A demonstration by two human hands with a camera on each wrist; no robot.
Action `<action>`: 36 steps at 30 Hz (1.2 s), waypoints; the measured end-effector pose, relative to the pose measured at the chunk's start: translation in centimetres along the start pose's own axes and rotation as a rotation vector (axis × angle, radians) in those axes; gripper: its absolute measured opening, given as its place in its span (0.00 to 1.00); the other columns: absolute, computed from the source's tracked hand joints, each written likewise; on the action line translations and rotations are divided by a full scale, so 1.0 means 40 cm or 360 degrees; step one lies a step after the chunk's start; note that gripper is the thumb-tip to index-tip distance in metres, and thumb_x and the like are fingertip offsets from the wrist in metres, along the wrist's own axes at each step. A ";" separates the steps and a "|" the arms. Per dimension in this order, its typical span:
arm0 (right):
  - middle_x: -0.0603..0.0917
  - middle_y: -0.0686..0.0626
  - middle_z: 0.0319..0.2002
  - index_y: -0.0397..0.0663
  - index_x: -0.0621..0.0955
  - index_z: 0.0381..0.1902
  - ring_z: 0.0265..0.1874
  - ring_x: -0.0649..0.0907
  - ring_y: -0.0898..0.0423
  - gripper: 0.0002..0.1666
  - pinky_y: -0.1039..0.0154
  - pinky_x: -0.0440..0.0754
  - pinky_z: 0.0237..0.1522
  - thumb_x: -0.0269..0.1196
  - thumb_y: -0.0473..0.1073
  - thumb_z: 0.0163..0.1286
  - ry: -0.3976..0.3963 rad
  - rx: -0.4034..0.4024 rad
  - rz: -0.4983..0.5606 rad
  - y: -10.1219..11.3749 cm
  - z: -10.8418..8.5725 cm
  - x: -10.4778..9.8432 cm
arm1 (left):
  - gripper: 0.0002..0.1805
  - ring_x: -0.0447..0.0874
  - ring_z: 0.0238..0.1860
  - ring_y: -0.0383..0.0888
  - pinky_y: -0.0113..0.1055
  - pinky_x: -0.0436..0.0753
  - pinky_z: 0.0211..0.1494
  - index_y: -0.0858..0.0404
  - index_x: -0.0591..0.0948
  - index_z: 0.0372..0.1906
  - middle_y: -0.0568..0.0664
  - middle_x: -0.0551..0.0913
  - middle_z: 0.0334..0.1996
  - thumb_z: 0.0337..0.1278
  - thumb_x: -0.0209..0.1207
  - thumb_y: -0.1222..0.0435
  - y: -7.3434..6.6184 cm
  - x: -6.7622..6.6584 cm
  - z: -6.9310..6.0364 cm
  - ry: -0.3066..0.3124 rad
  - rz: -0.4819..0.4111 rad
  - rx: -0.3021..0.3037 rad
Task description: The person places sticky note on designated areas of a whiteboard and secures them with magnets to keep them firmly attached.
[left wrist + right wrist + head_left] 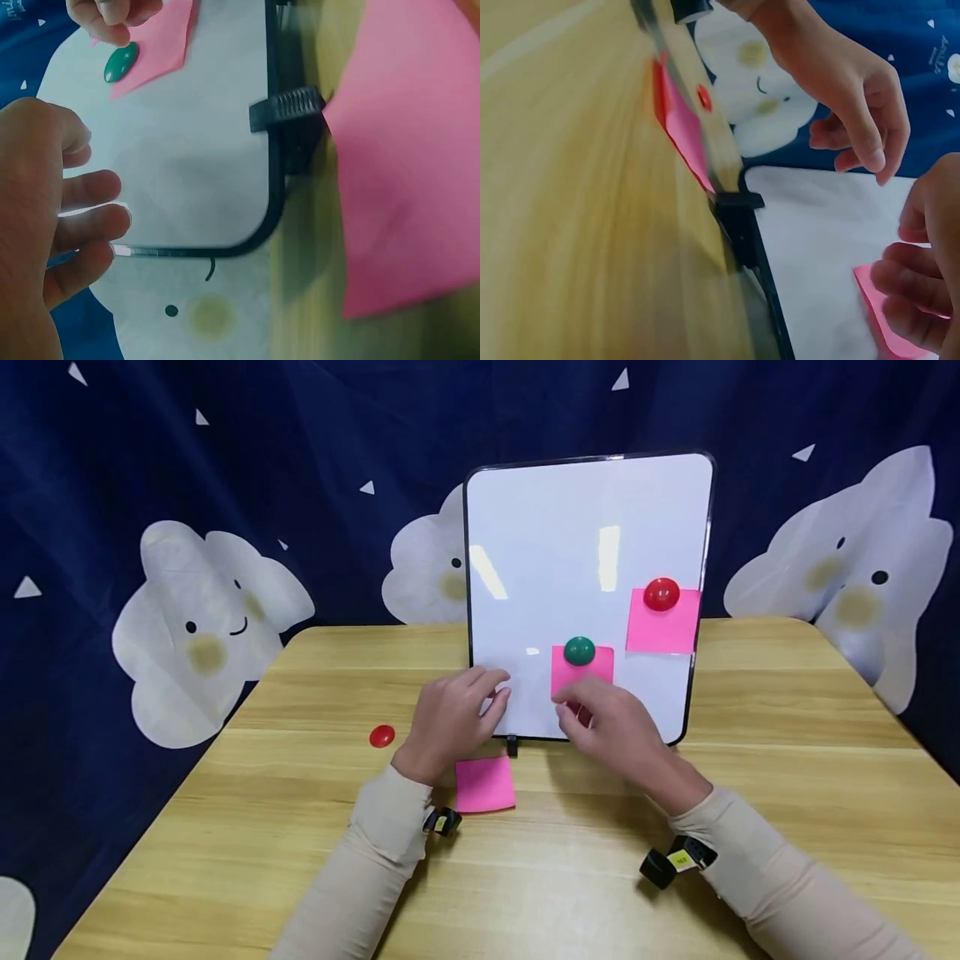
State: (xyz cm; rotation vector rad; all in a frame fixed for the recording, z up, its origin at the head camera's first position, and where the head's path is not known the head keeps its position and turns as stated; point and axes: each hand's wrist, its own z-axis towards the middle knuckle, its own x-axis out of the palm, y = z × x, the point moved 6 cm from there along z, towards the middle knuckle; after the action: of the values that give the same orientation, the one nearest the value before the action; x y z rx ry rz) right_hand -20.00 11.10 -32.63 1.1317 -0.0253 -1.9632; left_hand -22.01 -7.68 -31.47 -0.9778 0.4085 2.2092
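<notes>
A whiteboard point(540, 527) leans upright on the table. On it a green magnet point(579, 651) sits over the top edge of a pink sticky note point(562, 670), and a red magnet point(662, 594) over another pink sticky note point(660, 633) at the right. My right hand point(618, 727) is in front of the lower part of the first note, its fingers loosely bent and nothing seen between them; contact with the note I cannot tell. By the board's lower left corner hovers my left hand point(453, 718), fingers relaxed and holding nothing. A loose pink sticky note point(485, 785) lies beside that wrist.
Left of my left hand, a red magnet point(382, 736) lies on the wooden table point(300, 827). A black clip-like foot point(512, 746) is at the board's bottom edge. Behind hangs a dark blue curtain point(337, 427) with white clouds.
</notes>
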 end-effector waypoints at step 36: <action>0.81 0.59 0.29 0.49 0.88 0.44 0.30 0.76 0.61 0.10 0.64 0.77 0.33 0.66 0.45 0.67 0.0777 -0.0006 -0.0157 0.097 -0.006 0.179 | 0.09 0.76 0.22 0.38 0.35 0.73 0.21 0.58 0.88 0.38 0.46 0.85 0.33 0.67 0.58 0.61 0.167 -0.045 -0.159 0.0095 -0.0013 -0.0364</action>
State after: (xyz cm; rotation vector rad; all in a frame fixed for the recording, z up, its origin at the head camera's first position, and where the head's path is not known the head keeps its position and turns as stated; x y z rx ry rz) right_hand -18.94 3.88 -36.27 1.6056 0.2968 -1.7190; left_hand -22.38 -16.64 -34.30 -1.1656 0.1801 2.2586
